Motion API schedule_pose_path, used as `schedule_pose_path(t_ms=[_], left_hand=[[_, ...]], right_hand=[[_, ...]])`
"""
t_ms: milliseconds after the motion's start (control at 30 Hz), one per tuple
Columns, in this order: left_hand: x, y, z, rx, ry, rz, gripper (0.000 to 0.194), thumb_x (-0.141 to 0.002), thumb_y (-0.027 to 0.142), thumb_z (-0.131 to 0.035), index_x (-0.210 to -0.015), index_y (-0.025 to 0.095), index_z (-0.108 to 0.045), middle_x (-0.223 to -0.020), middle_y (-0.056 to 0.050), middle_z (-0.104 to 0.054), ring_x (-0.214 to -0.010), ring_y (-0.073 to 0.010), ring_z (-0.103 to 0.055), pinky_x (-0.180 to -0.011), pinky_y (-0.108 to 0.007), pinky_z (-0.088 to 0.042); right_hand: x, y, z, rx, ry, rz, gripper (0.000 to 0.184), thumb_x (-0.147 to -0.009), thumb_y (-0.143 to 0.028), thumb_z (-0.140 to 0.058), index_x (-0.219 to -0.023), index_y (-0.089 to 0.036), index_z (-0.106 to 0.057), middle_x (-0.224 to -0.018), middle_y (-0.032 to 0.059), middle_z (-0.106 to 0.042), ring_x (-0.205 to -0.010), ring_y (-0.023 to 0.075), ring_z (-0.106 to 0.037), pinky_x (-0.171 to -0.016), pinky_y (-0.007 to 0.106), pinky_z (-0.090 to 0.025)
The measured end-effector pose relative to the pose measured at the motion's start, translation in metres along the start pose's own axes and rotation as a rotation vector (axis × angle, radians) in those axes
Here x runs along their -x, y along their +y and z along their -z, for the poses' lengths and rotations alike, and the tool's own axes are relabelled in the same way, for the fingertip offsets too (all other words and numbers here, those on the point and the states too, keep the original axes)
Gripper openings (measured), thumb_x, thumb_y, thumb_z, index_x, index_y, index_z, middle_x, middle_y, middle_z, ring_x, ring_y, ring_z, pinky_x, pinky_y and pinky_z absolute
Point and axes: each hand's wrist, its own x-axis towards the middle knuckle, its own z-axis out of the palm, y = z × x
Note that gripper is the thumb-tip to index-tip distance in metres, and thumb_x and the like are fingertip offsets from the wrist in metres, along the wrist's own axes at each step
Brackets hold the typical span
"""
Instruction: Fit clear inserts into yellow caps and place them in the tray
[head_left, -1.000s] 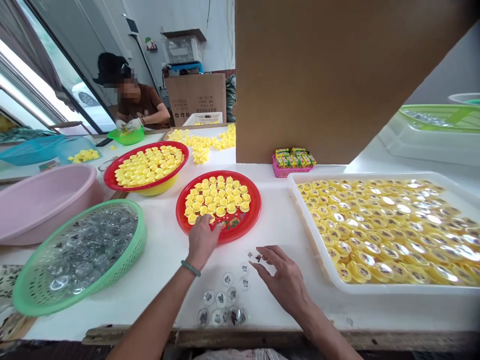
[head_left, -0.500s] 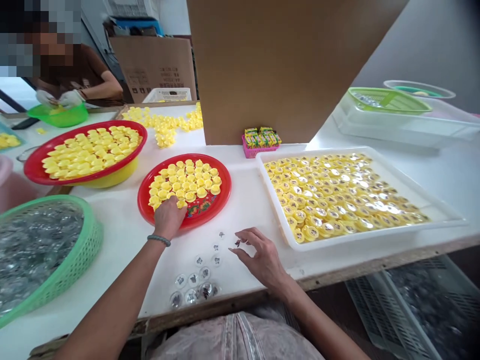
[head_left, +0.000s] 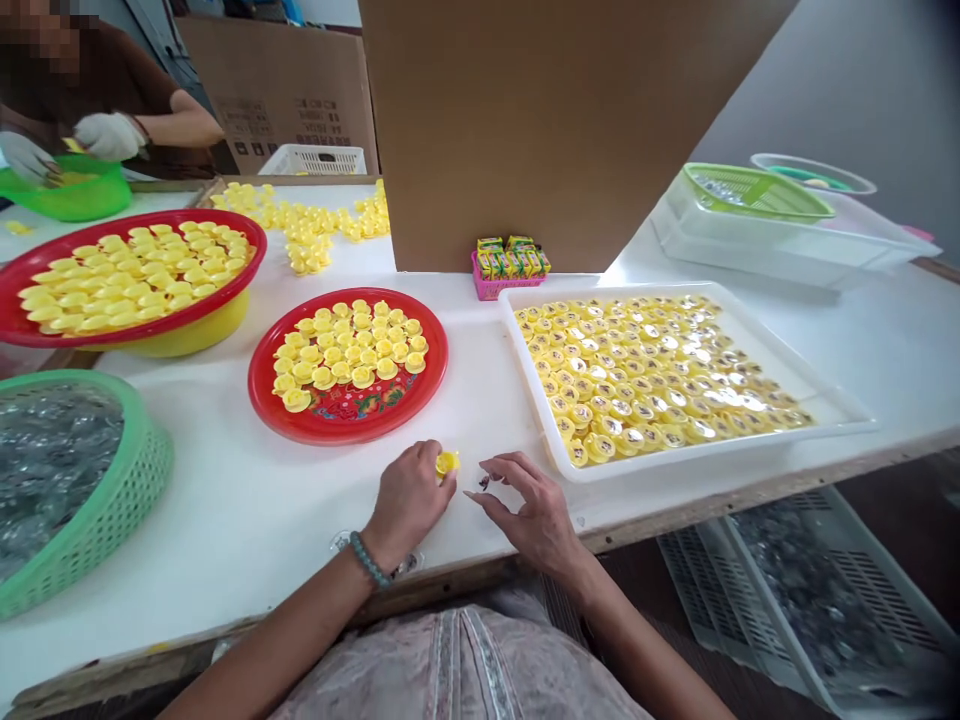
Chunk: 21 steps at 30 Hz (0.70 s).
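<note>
Pinched in my left hand (head_left: 409, 502) is a small round yellow plastic piece (head_left: 448, 463), held above the white table. Facing it, my right hand (head_left: 537, 512) grips a small clear disc with a dark printed figure (head_left: 484, 483) between thumb and fingertips. A narrow gap separates the two. Other clear printed discs (head_left: 341, 541) lie under my left wrist, mostly hidden by it. Beyond my left hand, a red plate (head_left: 322, 428) carries many yellow pieces (head_left: 363, 377). To the right, a white tray (head_left: 559, 450) holds rows of yellow pieces topped with printed discs (head_left: 637, 410).
At left stand a red basin (head_left: 259, 255) of yellow pieces and a green basket (head_left: 154, 470) of clear parts. A cardboard panel (head_left: 555, 130) rises behind a pink basket (head_left: 501, 289) of small packets. A gloved co-worker (head_left: 112, 135) handles yellow pieces over a green bowl (head_left: 90, 195).
My left hand has come back from the red plate with a yellow piece, stopping beside my right hand. My right hand still holds the clear disc. The view has shifted slightly.
</note>
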Motion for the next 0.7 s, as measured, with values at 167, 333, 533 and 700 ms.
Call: schedule_pose_path(t_ms=[167,333,533,700], left_hand=[[0.001,0.01,-0.017,-0.09,-0.107,-0.008,0.023,-0.082,0.037,-0.058,-0.088,0.016,-0.052,-0.083,-0.008,-0.061,-0.081,-0.0253,-0.058,-0.065,-0.032,-0.042],[0.006,0.006,-0.001,-0.023,-0.25,0.114,0.032,-0.077,0.047,-0.063,-0.085,0.017,-0.054,-0.069,-0.005,-0.062,-0.066,-0.025,-0.06,-0.057,-0.031,-0.04],[-0.012,-0.017,0.017,0.264,-0.275,-0.218,0.045,-0.075,0.002,-0.047,-0.115,0.022,-0.052,-0.113,-0.005,-0.057,-0.1,-0.0187,-0.056,-0.085,-0.028,-0.042],[-0.033,-0.021,0.008,0.325,-0.427,-0.453,0.05,-0.071,-0.001,-0.047,-0.112,0.025,-0.059,-0.122,-0.005,-0.052,-0.112,-0.0204,-0.049,-0.097,-0.03,-0.036]], right_hand=[[0.007,0.004,0.0,0.075,-0.018,-0.058,0.02,-0.08,-0.025,-0.061,-0.099,-0.02,-0.058,-0.087,0.0043,-0.06,-0.079,0.0166,-0.059,-0.068,0.027,-0.05],[0.013,0.01,-0.001,0.127,-0.004,-0.113,0.018,-0.079,-0.024,-0.062,-0.096,-0.02,-0.058,-0.083,0.0029,-0.058,-0.074,0.0156,-0.058,-0.067,0.026,-0.047],[0.008,0.008,-0.003,0.115,-0.026,-0.134,0.02,-0.077,-0.023,-0.064,-0.096,-0.02,-0.059,-0.083,0.0015,-0.058,-0.073,0.0141,-0.058,-0.064,0.024,-0.047],[0.005,0.003,-0.004,0.066,-0.007,-0.127,0.018,-0.077,-0.024,-0.063,-0.094,-0.021,-0.06,-0.083,0.0026,-0.059,-0.073,0.0145,-0.057,-0.062,0.024,-0.048]])
